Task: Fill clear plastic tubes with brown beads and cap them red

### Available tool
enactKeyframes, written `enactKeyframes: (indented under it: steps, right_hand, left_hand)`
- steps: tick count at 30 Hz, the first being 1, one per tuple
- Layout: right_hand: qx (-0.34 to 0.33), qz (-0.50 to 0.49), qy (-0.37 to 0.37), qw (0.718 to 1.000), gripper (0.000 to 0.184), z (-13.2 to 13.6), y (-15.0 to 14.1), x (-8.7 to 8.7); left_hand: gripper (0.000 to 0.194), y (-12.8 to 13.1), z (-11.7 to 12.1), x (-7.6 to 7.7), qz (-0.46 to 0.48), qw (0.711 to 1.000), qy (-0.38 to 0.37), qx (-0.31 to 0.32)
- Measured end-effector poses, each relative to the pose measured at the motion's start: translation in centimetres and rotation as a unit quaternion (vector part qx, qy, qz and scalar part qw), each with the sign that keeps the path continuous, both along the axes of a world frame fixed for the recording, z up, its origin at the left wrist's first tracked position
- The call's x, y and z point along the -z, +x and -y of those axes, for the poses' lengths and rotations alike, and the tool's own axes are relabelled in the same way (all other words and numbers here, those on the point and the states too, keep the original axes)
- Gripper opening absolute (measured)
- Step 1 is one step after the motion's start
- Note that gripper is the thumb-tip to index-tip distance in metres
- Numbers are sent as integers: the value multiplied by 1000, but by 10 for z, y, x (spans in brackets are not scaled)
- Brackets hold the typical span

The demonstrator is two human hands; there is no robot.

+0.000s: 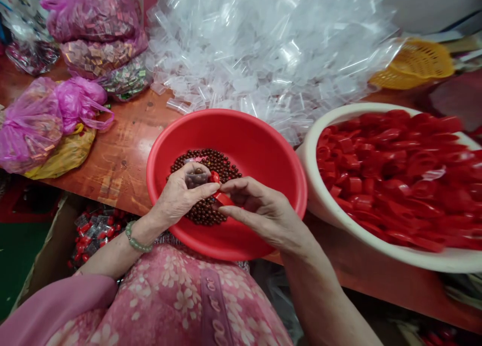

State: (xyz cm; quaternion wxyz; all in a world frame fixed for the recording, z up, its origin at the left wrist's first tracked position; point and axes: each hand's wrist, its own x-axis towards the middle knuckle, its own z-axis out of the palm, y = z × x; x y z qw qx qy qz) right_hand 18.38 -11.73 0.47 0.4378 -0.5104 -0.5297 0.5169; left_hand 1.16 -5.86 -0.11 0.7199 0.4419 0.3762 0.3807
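Right hand (259, 210) pinching red cap (222, 199), probably

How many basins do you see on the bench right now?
2: a red basin holding brown beads directly before the person, and a cream basin piled with red plastic pieces to its right. Others may be hidden behind the bags.

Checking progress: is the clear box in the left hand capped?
Apparently not: the red cap touches the end of the clear box, pinched by the right hand.
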Motion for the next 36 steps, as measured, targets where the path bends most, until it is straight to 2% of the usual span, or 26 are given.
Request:
enactKeyframes:
  steps: [4, 7, 12, 16, 21, 24, 26, 29, 36]
  right_hand:
    - [87, -39, -31, 995, 27, -1, -7, 0]
    - [146, -98, -83, 981, 29, -3, -15, 4]
    - [235, -184, -131, 945, 37, -10, -23, 12]
    - [247, -230, -150, 929, 41, -14, -27, 11]
    - [236, -196, -116, 945, 32, -12, -34, 8]
    - [229, -164, -112, 953, 37, -10, -35, 7]
    - [220, -153, -113, 957, 42, -10, -33, 7]
    - [200, -143, -108, 963, 39, -12, -32, 9]
    - [162, -111, -74, 978, 24, -13, -29, 8]
  left_hand:
    - [36, 1, 0, 3, 23, 999, -3, -32]
    - [26, -1, -1, 3, -16, 999, 4, -37]
    - [31, -3, -1, -2, -94, 995, 32, -23]
    - [38, -1, 4, -3, -160, 983, 94, 15]
    - [41, 1, 12, 3, -163, 968, 191, 14]
    - [44, -1, 11, 5, -144, 967, 212, 17]
    - [46, -2, 10, 5, -125, 972, 199, 33]
    - [44, -6, 6, 2, -91, 982, 152, 59]
    - [44, -12, 3, 1, 6, 997, -55, 60]
